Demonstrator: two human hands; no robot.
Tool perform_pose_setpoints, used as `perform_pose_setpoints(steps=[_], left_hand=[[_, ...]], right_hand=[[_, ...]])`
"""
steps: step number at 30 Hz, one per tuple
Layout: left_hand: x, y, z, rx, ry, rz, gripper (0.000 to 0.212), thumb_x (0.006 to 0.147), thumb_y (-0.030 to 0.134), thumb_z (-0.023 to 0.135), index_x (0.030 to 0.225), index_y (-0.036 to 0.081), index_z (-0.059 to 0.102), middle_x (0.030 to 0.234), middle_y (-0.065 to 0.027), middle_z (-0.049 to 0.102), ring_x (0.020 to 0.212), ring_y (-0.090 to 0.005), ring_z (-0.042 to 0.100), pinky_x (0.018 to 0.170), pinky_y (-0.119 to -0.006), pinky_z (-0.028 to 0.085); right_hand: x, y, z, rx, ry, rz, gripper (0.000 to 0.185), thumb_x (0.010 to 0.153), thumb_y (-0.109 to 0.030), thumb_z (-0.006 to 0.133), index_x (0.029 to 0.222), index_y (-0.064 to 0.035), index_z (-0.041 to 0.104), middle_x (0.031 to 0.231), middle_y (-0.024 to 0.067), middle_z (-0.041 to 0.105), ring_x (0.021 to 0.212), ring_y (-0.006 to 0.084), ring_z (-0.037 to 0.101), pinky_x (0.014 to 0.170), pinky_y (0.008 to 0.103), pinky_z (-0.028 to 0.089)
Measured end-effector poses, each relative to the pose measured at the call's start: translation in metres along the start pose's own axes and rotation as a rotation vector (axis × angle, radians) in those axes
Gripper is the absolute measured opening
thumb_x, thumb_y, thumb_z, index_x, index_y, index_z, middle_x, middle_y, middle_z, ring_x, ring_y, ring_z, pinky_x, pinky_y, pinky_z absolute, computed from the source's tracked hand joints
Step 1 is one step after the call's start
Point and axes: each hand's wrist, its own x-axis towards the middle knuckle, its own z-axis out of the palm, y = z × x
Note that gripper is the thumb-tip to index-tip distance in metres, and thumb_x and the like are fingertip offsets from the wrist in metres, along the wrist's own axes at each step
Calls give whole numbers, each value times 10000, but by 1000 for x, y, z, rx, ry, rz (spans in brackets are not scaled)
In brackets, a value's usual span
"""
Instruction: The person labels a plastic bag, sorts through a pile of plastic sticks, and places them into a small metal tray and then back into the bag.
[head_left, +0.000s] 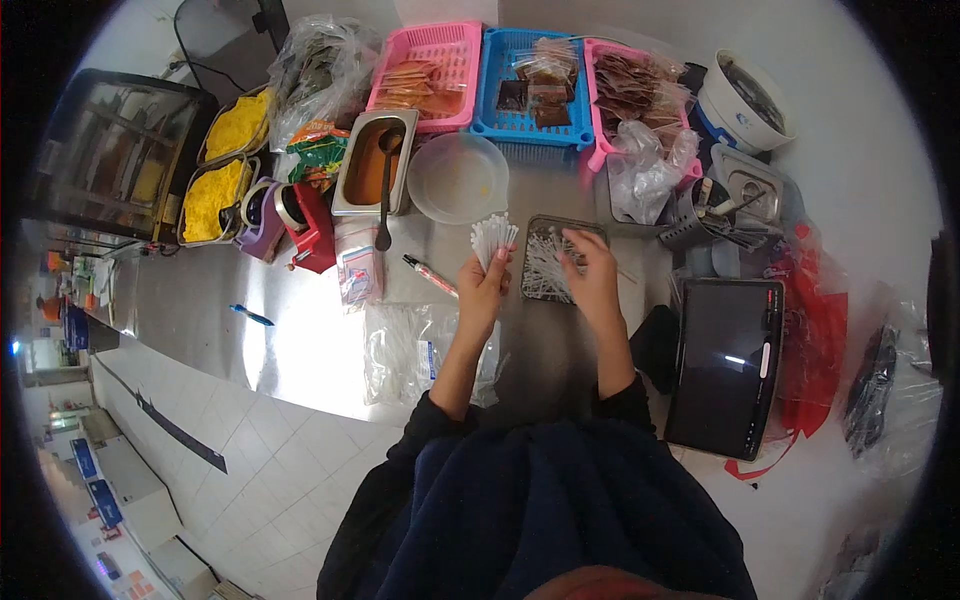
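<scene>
My left hand (484, 281) is closed around an upright bundle of thin white sticks with rounded tips (493, 238). To its right a dark rectangular tray (531, 294) holds many loose sticks of the same kind, lying in all directions. Over the right part of this tray is my right hand (589, 266), fingers spread and bent; whether a stick is between its fingertips is hard to make out. A round translucent bowl (457, 180) stands beyond my left hand. Nearer me, under my left forearm, lies a clear plastic bag (397, 352).
Pink (466, 75) and blue baskets (491, 120) with small packets line the back. At the left stand a steel container of sauce (360, 180), a red tape dispenser (313, 232) and trays of yellow food (217, 196). A marker (430, 276) lies left of my hand; a dark-screened tablet (724, 367) is at right.
</scene>
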Motion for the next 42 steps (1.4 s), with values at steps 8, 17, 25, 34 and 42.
perform_pose_setpoints(steps=[8,17,25,34,42], left_hand=[[-4,-7,10,13,-55,7,177,842,189,514,889,27,569,588,25,500,478,-27,396,423,-167,290],[-2,-3,6,40,120,119,178,853,184,487,848,26,569,644,17,509,541,-43,418,479,-173,306],[-6,-6,11,112,-80,65,190,868,198,456,862,34,550,634,29,479,528,-39,393,465,-174,281],[-10,0,30,-147,59,3,182,866,175,461,894,9,531,679,-7,534,580,-64,472,517,-195,373],[-4,-9,11,132,34,75,186,832,186,528,801,6,564,640,-13,541,553,-79,476,512,-206,378]], right_hand=[[-6,-23,23,514,-166,292,160,755,-63,602,891,18,581,835,65,581,717,110,563,604,209,444],[-4,-19,8,606,212,241,117,772,-28,570,880,9,598,814,50,590,664,109,538,598,210,429],[-9,-26,10,23,-13,7,161,753,-42,590,900,24,596,881,83,544,688,134,543,583,211,428],[-14,-25,25,503,228,104,107,786,-39,565,833,56,573,827,72,562,673,97,531,594,203,440],[-1,-16,2,-80,83,-9,208,731,-78,618,915,13,588,788,89,559,671,119,524,574,225,413]])
